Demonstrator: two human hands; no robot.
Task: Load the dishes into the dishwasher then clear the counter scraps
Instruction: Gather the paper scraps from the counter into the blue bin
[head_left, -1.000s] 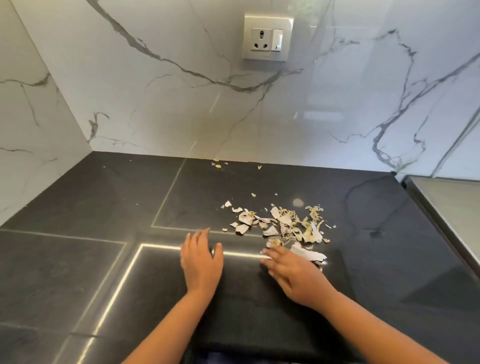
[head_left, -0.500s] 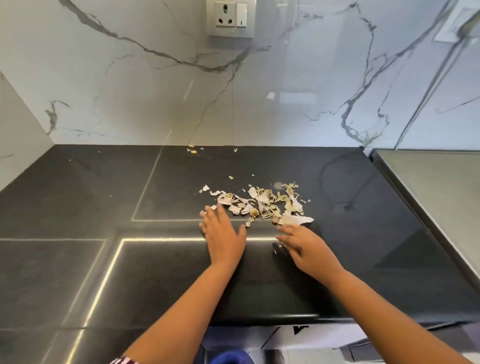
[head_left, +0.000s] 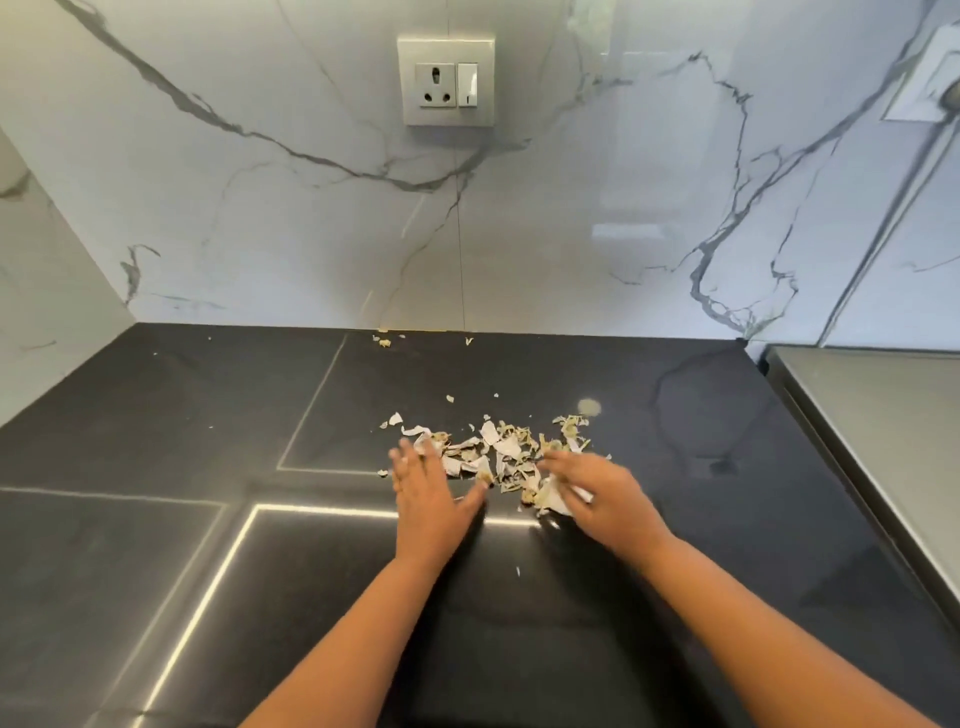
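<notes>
A pile of pale scraps (head_left: 498, 449), white peel and paper-like flakes, lies on the black counter (head_left: 208, 415). My left hand (head_left: 428, 496) lies flat, fingers spread, on the pile's left edge. My right hand (head_left: 597, 493) rests on the pile's right edge, fingers spread and blurred, with white flakes under the fingertips. Neither hand holds anything that I can see. A few stray bits (head_left: 383, 341) lie at the back by the wall.
A white marble backsplash (head_left: 260, 208) rises behind the counter, with a socket and switch plate (head_left: 445, 79). A marble side wall (head_left: 47, 291) closes the left. A grey steel surface (head_left: 883, 415) adjoins the counter on the right.
Both hands have moved forward onto the scrap pile from either side. The pile looks pushed closer together.
</notes>
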